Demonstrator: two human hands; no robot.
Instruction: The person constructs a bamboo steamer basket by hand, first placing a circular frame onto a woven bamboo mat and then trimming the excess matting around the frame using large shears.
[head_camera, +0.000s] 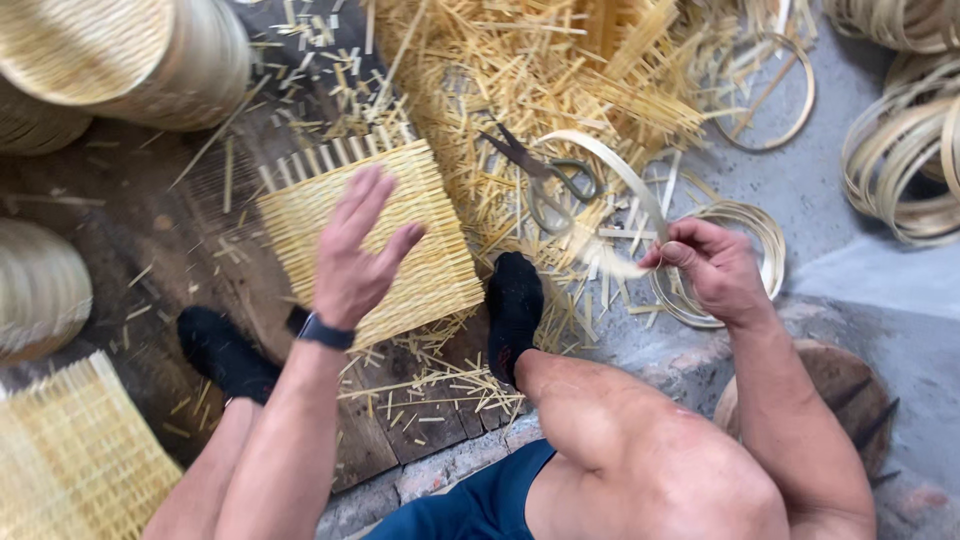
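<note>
Woven mat (400, 250) lay flat on the dark wooden board (200, 230), square, pale yellow, loose strip ends sticking out along its far edge. Left hand (352, 255) was over the mat's middle, fingers spread and open, gripping nothing; I couldn't tell if the palm pressed on the weave or sat just above it. Dark watch band (325, 331) on that wrist.

Right hand (712, 268) was pinched shut on a thin bamboo strip (610, 175), held off to the right of the mat. The strip curved up and away in an arc; near the fingers it was motion-blurred.

Scissors (545, 175) lay just beyond the mat's right corner, on the heap of cut bamboo slivers (540, 70). The strip's arc passed right by the scissor handles.

Both feet in black socks: right foot (514, 310) touching the mat's near right corner, left foot (225, 352) on the board, near-left of the mat.

Small coil of bamboo hoops (765, 235) sat on the concrete behind the right hand. More hoop coils (900, 160) at far right. Finished baskets (130, 60) at top left, another woven mat (70, 460) at bottom left. Round wooden block (850, 385) beside the right forearm.
</note>
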